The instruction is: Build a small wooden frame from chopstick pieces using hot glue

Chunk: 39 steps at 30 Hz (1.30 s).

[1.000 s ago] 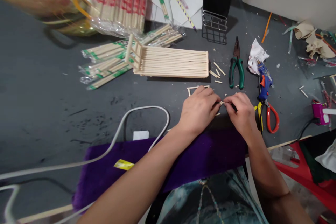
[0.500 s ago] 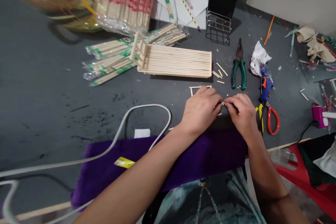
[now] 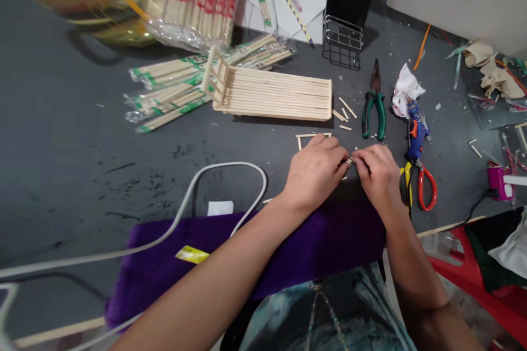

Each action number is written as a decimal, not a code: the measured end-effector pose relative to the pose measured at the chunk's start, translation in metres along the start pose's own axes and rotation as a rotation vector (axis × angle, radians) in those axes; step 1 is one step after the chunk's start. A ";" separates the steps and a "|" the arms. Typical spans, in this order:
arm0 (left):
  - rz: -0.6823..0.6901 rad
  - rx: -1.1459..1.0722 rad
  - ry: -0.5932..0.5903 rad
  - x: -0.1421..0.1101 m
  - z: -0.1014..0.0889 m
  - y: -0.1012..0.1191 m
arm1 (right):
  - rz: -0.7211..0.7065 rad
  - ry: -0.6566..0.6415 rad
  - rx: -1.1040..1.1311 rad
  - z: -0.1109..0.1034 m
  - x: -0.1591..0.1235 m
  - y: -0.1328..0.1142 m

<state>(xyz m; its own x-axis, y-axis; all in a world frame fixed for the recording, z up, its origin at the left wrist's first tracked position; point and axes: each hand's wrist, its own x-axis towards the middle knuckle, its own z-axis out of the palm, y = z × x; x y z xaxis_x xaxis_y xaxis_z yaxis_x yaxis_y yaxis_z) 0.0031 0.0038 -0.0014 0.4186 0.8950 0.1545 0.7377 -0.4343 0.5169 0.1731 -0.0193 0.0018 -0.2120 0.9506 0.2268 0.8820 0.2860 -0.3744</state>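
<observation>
My left hand (image 3: 315,170) is closed, its fingers bent over a small frame of thin wooden sticks (image 3: 307,136); most of the frame is hidden beneath the hand. Thumb and forefinger of my right hand (image 3: 377,173) pinch at a pale stick end (image 3: 349,161) beside the left fingertips. Whatever lies between the right fingers is too small to make out. Beyond both hands stands a miniature bed built of wooden sticks (image 3: 275,93), with an upright headboard at its left end. Short cut stick pieces (image 3: 345,113) lie off its right end.
Green-handled pliers (image 3: 374,112), a blue glue gun (image 3: 418,131) and red-and-yellow-handled cutters (image 3: 427,189) lie to the right. Packs of chopsticks (image 3: 177,88) are at the back left. A white cable (image 3: 197,178) loops across the table and a purple cloth (image 3: 164,274).
The right fingertips have drawn slightly away from the left ones at the pale stick end. My left hand stays in place, and the view has shifted a little.
</observation>
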 end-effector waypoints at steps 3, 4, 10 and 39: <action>0.000 0.005 -0.005 0.000 0.000 0.000 | -0.007 -0.029 0.003 0.002 0.000 0.001; -0.001 0.006 -0.010 0.000 -0.001 0.001 | -0.011 -0.035 0.005 0.002 0.000 0.001; -0.009 -0.004 -0.018 0.000 0.000 0.001 | -0.006 -0.066 0.010 0.000 -0.001 0.001; -0.003 -0.020 -0.026 -0.001 -0.002 0.001 | -0.081 -0.126 -0.064 -0.012 0.002 -0.008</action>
<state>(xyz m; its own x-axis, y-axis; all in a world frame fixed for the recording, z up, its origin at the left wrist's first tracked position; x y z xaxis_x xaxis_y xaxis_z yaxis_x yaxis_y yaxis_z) 0.0027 0.0024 0.0005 0.4300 0.8932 0.1312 0.7282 -0.4291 0.5344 0.1704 -0.0214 0.0159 -0.3310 0.9335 0.1377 0.8840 0.3578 -0.3008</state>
